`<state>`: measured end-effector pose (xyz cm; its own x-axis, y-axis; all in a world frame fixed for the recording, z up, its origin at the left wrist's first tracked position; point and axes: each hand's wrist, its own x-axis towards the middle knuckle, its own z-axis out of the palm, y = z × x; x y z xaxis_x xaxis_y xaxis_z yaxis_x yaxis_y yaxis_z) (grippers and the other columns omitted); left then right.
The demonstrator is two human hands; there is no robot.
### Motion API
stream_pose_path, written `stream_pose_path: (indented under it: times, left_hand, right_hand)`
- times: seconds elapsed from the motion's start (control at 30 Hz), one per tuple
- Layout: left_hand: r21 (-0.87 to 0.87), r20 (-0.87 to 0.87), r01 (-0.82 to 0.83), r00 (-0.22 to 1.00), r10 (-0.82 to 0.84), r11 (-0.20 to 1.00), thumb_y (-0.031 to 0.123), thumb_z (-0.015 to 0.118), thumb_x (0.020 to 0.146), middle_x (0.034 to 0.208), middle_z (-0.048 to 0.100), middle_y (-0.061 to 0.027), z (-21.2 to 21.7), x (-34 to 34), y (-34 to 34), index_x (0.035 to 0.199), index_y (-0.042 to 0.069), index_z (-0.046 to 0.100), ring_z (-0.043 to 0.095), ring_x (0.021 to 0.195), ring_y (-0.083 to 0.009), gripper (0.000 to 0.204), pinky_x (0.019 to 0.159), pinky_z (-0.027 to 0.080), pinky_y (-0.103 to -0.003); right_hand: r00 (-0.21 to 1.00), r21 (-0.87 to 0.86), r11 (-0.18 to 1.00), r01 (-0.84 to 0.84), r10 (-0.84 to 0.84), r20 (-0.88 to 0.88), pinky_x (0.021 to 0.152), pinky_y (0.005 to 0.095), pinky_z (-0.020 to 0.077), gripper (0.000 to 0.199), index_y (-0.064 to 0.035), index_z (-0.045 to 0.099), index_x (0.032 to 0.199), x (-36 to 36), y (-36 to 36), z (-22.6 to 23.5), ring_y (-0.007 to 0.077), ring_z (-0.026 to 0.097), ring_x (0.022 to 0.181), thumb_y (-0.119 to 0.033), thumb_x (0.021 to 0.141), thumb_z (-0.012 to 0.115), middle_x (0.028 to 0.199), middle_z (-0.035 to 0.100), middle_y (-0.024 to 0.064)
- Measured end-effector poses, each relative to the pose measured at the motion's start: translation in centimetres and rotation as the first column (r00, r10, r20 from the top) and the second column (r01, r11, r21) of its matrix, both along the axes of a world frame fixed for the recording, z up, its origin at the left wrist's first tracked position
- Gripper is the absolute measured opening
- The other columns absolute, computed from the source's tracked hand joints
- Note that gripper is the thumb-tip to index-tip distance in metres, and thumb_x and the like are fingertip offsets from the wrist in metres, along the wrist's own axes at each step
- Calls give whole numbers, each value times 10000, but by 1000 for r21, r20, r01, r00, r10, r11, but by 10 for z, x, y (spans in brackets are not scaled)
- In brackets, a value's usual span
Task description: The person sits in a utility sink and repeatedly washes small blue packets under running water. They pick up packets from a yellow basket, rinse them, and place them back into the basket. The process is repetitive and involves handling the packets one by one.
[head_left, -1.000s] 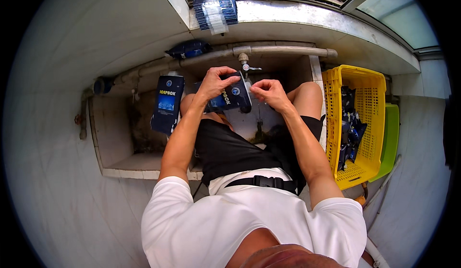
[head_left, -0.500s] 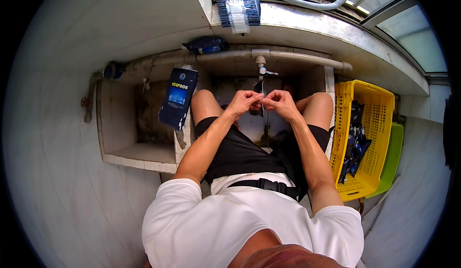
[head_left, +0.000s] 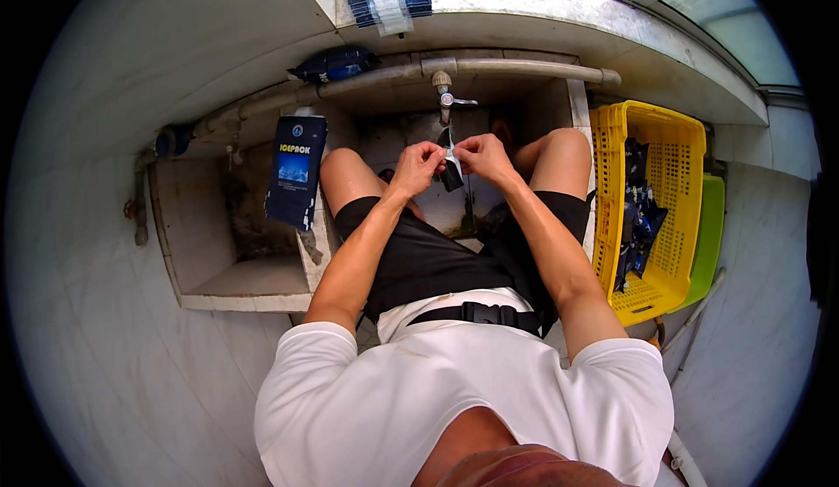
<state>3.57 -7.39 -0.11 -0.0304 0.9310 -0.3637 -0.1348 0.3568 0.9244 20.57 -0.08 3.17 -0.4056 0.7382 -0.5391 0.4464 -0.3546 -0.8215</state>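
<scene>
Small dark plastic pouch with a pale top edge (head_left: 450, 165): held between both hands, just below the metal tap (head_left: 444, 103) on the grey pipe (head_left: 489, 69); left hand (head_left: 418, 166) pinched shut on its left edge; right hand (head_left: 481, 155) pinched shut on its right edge; hands nearly touching above the knees. Tall dark blue printed bag (head_left: 295, 183): stood on the concrete basin wall (head_left: 249, 299), well left of the hands. Yellow perforated plastic crate (head_left: 651, 151): set to the right, dark pouches (head_left: 638, 216) inside.

Glossy plastic pouch (head_left: 451, 168); perforated yellow plastic crate (head_left: 651, 216); rough concrete basin (head_left: 210, 251).
</scene>
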Motion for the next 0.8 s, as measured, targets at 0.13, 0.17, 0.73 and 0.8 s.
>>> stream_pose_path:
  times: [0.13, 0.17, 0.73, 0.8]
  left_hand:
    - [-71, -62, -29, 998, 25, 997, 203, 593, 910, 754, 638, -41, -19, 2, 0, 908, -30, 631, 601, 636, -102, 237, 584, 499, -240]
    - [-129, -36, -57, 998, 53, 990, 193, 590, 903, 737, 632, -41, -22, 3, 1, 898, -26, 632, 596, 618, -106, 222, 565, 495, -247]
    - [-68, -441, -121, 894, 79, 990, 260, 591, 841, 634, 627, -62, -1, -15, 62, 829, 10, 679, 602, 602, -140, 265, 573, 468, -305]
    - [-123, -268, -165, 955, 127, 979, 226, 603, 843, 616, 611, -46, 6, -9, 68, 821, 5, 680, 568, 564, -120, 234, 533, 444, -293]
  right_hand:
    - [922, 527, 812, -253, 36, 386, 636, 341, 536, 153, -15, 723, 813, -19, -4, -5, 251, 679, 648, -129, 717, 689, 692, 674, 158]
    - [921, 530, 811, -250, 31, 388, 636, 341, 536, 153, -15, 723, 813, -18, 3, -10, 251, 679, 648, -129, 717, 689, 692, 674, 158]
    - [934, -103, 977, 185, -208, -290, 583, 224, 477, 127, 19, 671, 968, -16, 46, -24, 90, 583, 644, -23, 862, 615, 783, 657, 42]
    - [930, -14, 977, 211, -205, -305, 640, 244, 490, 257, 47, 655, 1044, -13, 38, -28, 110, 598, 688, -100, 834, 673, 821, 662, 52]
